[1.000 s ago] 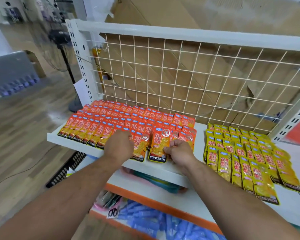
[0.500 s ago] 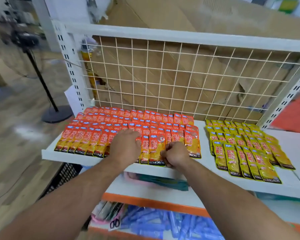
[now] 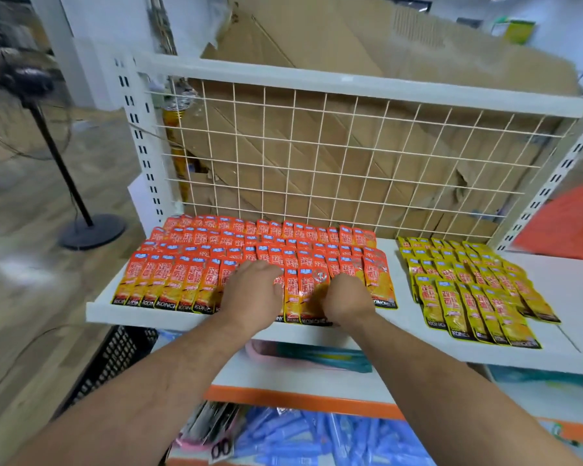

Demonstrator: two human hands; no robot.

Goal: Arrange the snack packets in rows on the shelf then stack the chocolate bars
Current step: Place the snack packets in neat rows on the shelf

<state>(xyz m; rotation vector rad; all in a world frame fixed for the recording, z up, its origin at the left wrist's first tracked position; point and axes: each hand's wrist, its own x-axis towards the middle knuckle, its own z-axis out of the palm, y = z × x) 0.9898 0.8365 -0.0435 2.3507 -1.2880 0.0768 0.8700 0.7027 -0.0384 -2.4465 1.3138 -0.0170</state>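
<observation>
Orange-red snack packets [image 3: 189, 277] lie in several overlapping rows on the left part of the white shelf [image 3: 148, 314]. Yellow snack packets [image 3: 465, 290] fill rows on the right part. My left hand [image 3: 253, 290] rests on top of the front-row orange packets, pressing them down. To its right, my right hand [image 3: 345, 297] has curled fingers and a thumb on a front-row orange packet [image 3: 308, 297] at the shelf's front edge. Both hands hide the packets beneath them.
A white wire grid [image 3: 317, 163] backs the shelf, with flattened cardboard [image 3: 317, 45] behind it. A fan stand [image 3: 91, 227] and a black crate [image 3: 115, 358] stand on the floor to the left. Lower shelves hold blue packs [image 3: 317, 438]. A bare strip [image 3: 392, 274] separates the two packet groups.
The front orange packets that stuck out askew between my hands now sit in line with the front row. Both hands stayed on that row, shifting slightly closer together.
</observation>
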